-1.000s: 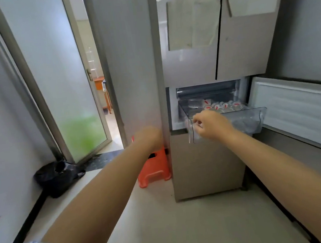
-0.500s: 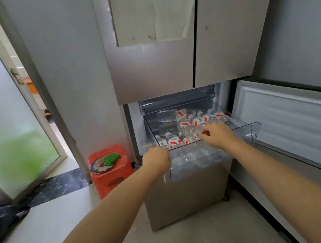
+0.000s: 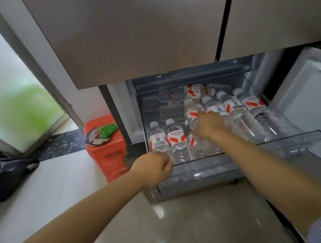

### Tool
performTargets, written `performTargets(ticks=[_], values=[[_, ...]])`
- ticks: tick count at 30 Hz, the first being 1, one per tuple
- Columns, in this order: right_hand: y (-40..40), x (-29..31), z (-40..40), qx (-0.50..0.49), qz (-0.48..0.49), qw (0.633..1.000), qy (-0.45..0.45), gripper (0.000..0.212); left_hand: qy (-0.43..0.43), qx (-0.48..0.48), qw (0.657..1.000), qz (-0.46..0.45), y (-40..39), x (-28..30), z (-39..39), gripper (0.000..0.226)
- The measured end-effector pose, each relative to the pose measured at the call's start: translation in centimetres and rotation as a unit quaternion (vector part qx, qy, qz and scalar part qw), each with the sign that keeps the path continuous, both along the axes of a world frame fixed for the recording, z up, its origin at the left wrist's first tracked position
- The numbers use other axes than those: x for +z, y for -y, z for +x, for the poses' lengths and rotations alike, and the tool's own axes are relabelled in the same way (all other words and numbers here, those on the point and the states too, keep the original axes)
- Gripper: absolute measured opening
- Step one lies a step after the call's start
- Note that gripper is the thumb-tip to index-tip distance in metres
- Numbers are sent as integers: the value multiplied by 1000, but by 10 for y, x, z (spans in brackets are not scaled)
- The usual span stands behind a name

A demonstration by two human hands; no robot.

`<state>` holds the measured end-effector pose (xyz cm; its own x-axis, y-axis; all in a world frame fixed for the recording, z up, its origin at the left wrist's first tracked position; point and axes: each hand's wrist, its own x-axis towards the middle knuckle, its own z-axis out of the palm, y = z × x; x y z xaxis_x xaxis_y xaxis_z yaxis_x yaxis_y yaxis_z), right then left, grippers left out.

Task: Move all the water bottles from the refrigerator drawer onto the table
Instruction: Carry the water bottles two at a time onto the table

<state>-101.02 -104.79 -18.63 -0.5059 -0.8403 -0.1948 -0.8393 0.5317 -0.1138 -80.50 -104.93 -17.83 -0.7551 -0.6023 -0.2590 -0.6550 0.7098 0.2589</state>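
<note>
Right hand (image 3: 209, 126) curls over one clear plastic red-labelled water bottle (image 3: 194, 117) mid-frame; left hand (image 3: 154, 169) grips the clear refrigerator drawer (image 3: 289, 138) rim, steadying it.

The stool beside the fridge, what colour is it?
Orange-red stool, seen in the head view, with a green item on top.

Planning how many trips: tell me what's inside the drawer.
The drawer holds water bottles with red-and-white labels, lying down. The right hand covers some, so no exact count.
</note>
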Motion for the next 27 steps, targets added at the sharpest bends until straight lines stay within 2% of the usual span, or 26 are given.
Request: performTargets(ticks=[2,5,8,10,12,14,17,19,21,23,25,27], values=[[13,-5,-2,-23,4,1000,-4,74,-20,33,999,13,9,3,-5,33],[22,-10,-4,-75,-15,994,81,77,-71,104,992,30,25,8,-22,28],[21,-22,4,-46,-40,976,207,48,-111,199,972,57,48,6,-41,30],[14,-23,15,31,-26,968,246,42,-116,266,954,82,61,3,-47,32],[13,-19,9,122,11,955,271,25,-88,292,948,85,73,-1,-58,36],[12,-11,-11,158,5,954,254,17,-54,280,955,83,78,-1,-70,38],[22,-6,-54,103,-112,984,97,19,-10,274,957,91,91,-8,-87,37],[39,-7,-74,62,-89,994,16,32,4,299,948,106,100,-15,-95,43],[55,-12,-82,17,-9,1000,7,46,1,321,939,126,106,-19,-102,51],[66,-18,-85,-13,18,1000,7,53,-34,354,921,159,111,-22,-106,48],[73,-22,-89,-50,1,999,11,46,-84,382,900,192,114,-22,-107,34],[76,-25,-90,-82,-33,993,72,34,-106,406,886,199,115,-26,-108,41]])
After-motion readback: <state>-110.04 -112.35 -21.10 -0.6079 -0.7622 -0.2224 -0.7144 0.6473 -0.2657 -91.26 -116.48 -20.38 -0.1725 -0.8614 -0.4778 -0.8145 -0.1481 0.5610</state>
